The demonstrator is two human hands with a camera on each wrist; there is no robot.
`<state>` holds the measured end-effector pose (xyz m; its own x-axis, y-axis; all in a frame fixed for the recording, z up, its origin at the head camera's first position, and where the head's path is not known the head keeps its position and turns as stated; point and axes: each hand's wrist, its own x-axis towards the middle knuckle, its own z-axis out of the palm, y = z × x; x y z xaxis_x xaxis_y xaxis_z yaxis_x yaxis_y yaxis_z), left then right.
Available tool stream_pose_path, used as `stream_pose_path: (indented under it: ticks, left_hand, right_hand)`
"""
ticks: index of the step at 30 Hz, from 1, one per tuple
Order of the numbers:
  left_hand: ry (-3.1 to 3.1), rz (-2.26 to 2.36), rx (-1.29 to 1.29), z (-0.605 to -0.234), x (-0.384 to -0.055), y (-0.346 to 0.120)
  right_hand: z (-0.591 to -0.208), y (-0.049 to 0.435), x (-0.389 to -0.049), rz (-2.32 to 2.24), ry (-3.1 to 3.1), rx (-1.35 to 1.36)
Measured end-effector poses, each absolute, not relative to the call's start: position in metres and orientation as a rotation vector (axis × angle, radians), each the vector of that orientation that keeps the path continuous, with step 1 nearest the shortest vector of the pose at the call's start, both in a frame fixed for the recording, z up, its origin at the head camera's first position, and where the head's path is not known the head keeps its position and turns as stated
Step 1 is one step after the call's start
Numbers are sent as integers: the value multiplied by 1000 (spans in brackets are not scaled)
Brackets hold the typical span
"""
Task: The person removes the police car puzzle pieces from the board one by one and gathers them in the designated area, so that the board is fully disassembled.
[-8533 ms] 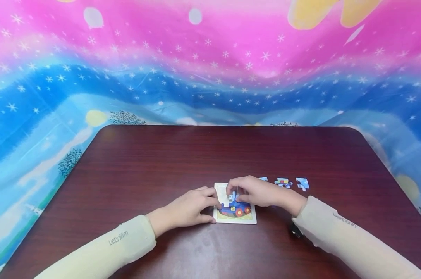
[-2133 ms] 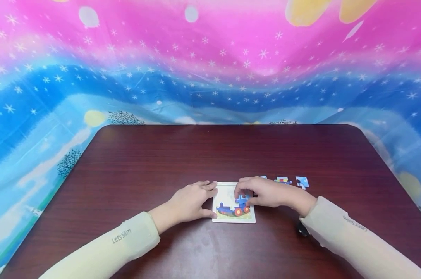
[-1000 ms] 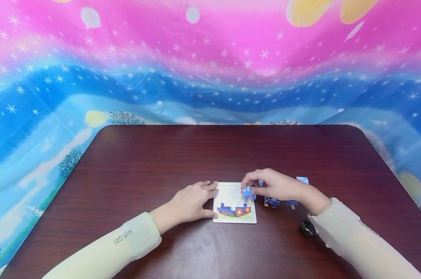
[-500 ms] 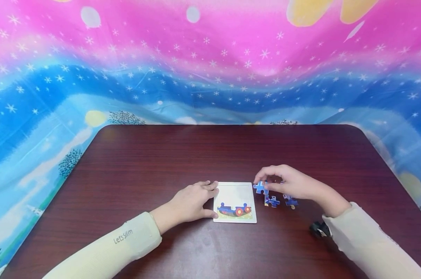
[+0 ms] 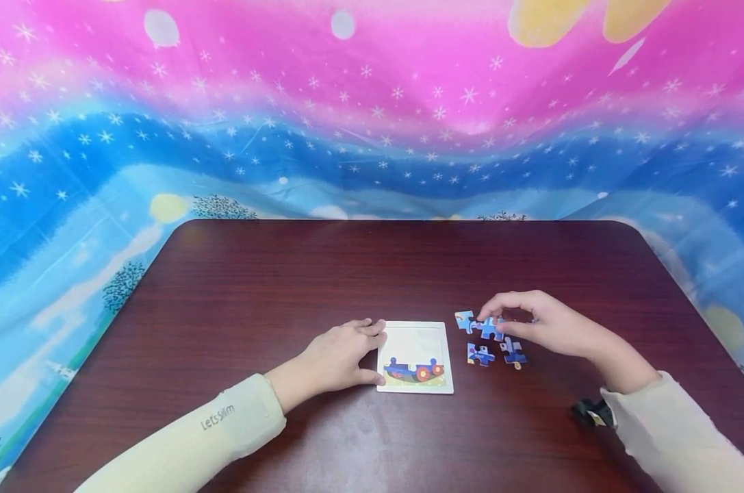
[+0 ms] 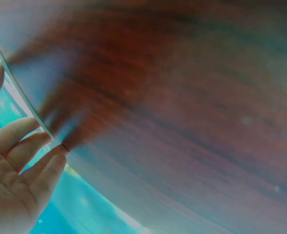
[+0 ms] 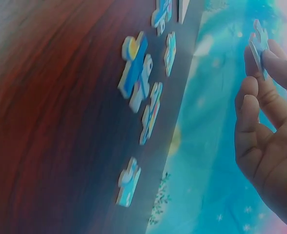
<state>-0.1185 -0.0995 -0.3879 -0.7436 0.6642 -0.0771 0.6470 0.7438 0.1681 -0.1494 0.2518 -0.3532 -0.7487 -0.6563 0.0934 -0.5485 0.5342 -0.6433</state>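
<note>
Your left hand (image 5: 337,357) lay flat on the bench (image 5: 285,274), fingers (image 5: 372,329) straight and relaxed, braced against the left edge of the white puzzle tray (image 5: 415,357) at about 9 o'clock of it. The tray held only its bottom row of pieces (image 5: 413,371), the blue vehicle with red wheels; the upper part was bare.

Just beside the tray, at its 3 o'clock, several loose pieces (image 5: 480,354) lay scattered on the bench. Your right hand (image 5: 547,329) hovered over that cluster, thumb and forefinger pinched on one blue puzzle piece (image 5: 489,329), which you held just above the bench among the others. The right wrist view showed that piece (image 7: 258,43) gripped edge-on at your fingertips (image 7: 280,63).

You looked to be taking the puzzle apart, piece by piece, with this one being carried out to the pile. The next move called for setting it down clear of its neighbours, then reaching back toward 9 o'clock for the bottom row, while your left hand kept the tray from sliding.
</note>
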Motion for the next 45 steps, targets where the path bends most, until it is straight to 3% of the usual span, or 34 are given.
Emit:
stream_pose_path:
  ticks: [26,45]
  left_hand:
    - [2795,215,1037,-388,-118,-100]
    - [2792,223,1033,-388,-118,-99]
  right_hand:
    - [-360,309,-132,-971,2735,-912]
    - [-382,332,-135,-923,2612,-990]
